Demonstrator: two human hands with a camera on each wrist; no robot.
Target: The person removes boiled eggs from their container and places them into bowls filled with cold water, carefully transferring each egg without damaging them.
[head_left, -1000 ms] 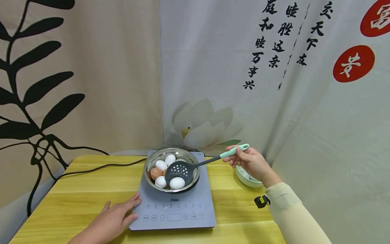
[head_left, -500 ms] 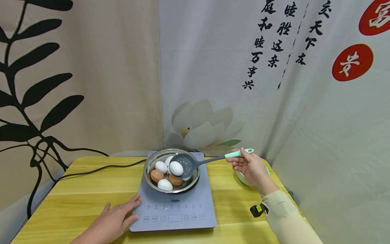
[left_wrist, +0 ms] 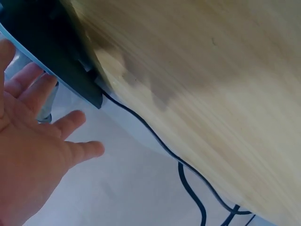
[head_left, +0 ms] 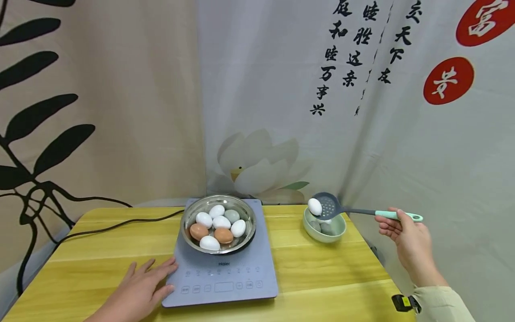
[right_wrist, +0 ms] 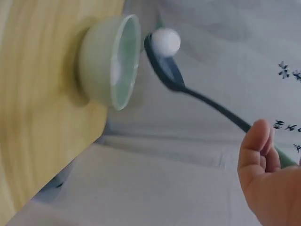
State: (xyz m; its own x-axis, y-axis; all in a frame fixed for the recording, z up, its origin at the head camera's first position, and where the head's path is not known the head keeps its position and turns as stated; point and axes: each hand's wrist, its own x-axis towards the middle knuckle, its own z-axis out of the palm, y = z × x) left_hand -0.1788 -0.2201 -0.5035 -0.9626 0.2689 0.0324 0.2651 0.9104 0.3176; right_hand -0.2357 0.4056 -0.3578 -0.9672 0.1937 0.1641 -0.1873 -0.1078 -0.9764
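My right hand (head_left: 412,246) grips the mint handle of a dark slotted spoon (head_left: 331,207). A white egg (head_left: 315,207) sits in the spoon, over the rim of a pale green bowl (head_left: 322,238) holding several eggs. In the right wrist view, the egg (right_wrist: 166,43) and spoon (right_wrist: 163,74) are just off the bowl's mouth. My left hand (head_left: 137,288) lies with fingers spread, its fingertips at the left edge of a grey induction cooktop (head_left: 263,268). On the cooktop stands a steel pot (head_left: 246,214) with several white and brown eggs and a greenish one.
A black cable (head_left: 120,225) runs from behind the cooktop across the left of the wooden table (head_left: 301,277). Printed curtains (head_left: 257,89) hang behind it. The table's right edge lies just past the green bowl.
My right hand has lifted the white egg out of the pot with the slotted spoon and carried it right to the green bowl. The left hand has stayed by the cooktop. The view has turned slightly right.
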